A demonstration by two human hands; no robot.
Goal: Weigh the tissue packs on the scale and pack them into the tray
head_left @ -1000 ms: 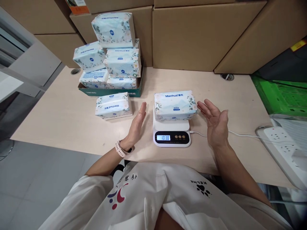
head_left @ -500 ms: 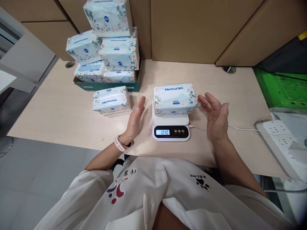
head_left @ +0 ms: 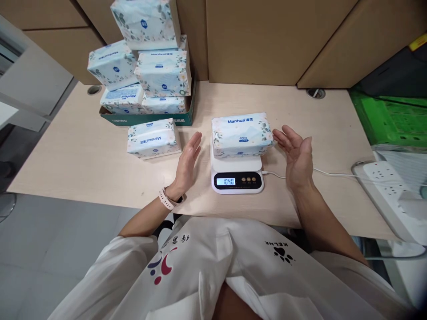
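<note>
Pack [head_left: 242,135] on scale [head_left: 236,178], reading 104.0. Left hand [head_left: 187,164] and right hand [head_left: 296,158] flank it, fingers [head_left: 194,142] extended, gripping nothing.

Cardbd boxes [head_left: 253,44] along back, pwr strip [head_left: 390,184] (white) at R, nr green crate [head_left: 390,122].

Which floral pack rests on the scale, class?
The pack nearest the right hand: only it sits on the scale; another lies on the table, the others are piled in the green box.
</note>
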